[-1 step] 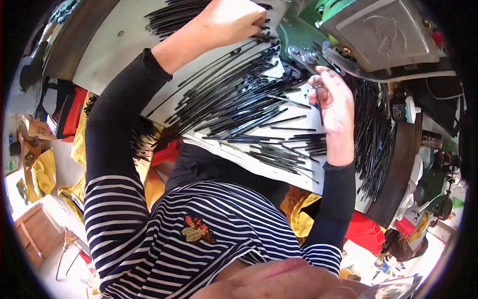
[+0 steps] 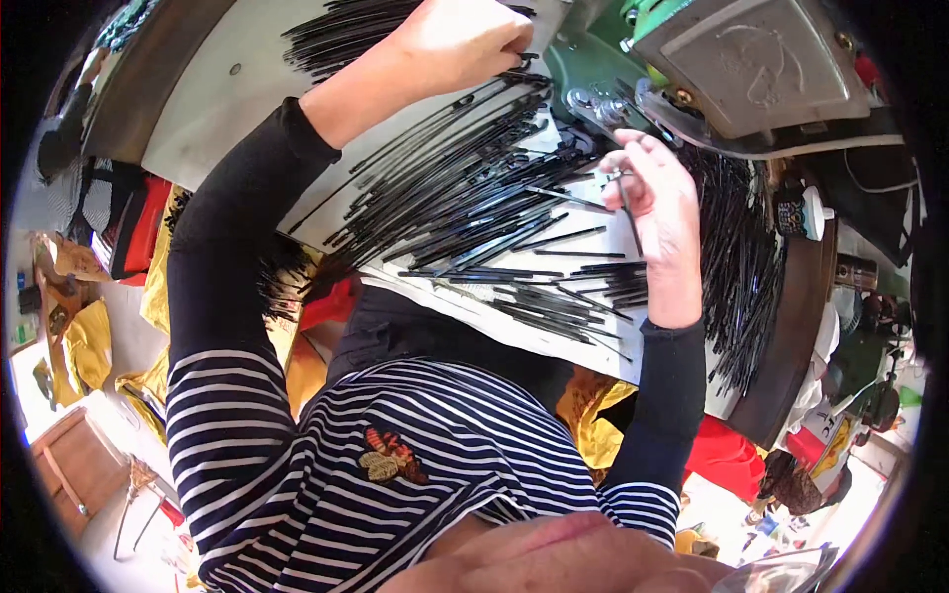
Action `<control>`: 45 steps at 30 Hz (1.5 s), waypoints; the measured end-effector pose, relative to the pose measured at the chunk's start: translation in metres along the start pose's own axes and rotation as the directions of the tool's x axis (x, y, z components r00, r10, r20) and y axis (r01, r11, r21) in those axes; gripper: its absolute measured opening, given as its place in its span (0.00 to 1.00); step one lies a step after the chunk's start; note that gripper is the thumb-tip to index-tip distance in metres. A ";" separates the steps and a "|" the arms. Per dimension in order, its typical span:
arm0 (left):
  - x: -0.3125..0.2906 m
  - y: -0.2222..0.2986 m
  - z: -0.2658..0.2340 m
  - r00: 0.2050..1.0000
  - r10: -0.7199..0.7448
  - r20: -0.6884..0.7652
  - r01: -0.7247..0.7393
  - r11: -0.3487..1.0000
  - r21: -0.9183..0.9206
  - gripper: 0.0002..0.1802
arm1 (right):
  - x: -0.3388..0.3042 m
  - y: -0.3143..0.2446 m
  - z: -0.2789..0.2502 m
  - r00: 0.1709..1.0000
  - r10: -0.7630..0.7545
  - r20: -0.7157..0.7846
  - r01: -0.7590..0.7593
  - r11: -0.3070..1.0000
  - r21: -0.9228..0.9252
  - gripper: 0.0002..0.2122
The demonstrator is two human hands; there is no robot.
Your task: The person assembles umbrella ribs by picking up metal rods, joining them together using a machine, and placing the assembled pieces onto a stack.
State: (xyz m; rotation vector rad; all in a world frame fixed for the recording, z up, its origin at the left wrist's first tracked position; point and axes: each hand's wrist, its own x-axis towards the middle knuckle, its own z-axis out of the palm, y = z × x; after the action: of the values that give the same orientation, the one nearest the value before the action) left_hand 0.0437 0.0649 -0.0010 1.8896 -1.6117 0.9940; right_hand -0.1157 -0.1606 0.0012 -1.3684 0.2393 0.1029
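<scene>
Many thin black strips (image 2: 465,203) lie fanned across the white worktop (image 2: 213,128). My left hand (image 2: 465,44) is at the far side, over their far ends, beside another bundle of black strips (image 2: 341,40). Its fingers are curled together in a pinch; whatever they hold is hidden. To the right, my right hand (image 2: 660,193) is raised with its palm partly turned up. Between its thumb and fingers is a slim black strip (image 2: 630,217). Just beyond that hand are round metal machine parts (image 2: 593,104) on a green machine base.
A green machine with a grey metal cover (image 2: 756,69) stands at the far right. A dense pile of black strips (image 2: 736,267) lies right of my right hand. A dark curved edge (image 2: 801,336) borders the worktop. Yellow sheeting (image 2: 593,420) and red cloth (image 2: 727,460) show below it.
My right hand and the strip in it have shifted slightly to the left. My left hand stays nearly in place.
</scene>
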 end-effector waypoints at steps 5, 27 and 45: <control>0.024 0.028 0.013 0.732 -0.437 0.522 0.613 0.757 -0.225 0.15 | -0.009 -0.005 0.013 0.992 0.049 0.112 -0.031 0.987 -0.157 0.15; 0.034 0.047 0.033 0.593 -0.417 0.689 0.780 0.087 -0.619 0.22 | -0.009 -0.010 0.012 0.994 0.006 0.108 0.022 0.968 -0.251 0.16; 0.040 0.049 0.029 0.493 -0.422 0.761 0.835 -0.015 -0.550 0.18 | -0.005 -0.008 0.005 0.991 0.030 0.132 0.004 0.967 -0.256 0.16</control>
State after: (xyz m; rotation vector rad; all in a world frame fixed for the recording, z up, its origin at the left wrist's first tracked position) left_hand 0.0043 0.0076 0.0067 1.5914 -0.7361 -0.7268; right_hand -0.1182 -0.1572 0.0111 -1.6096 0.1241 0.2432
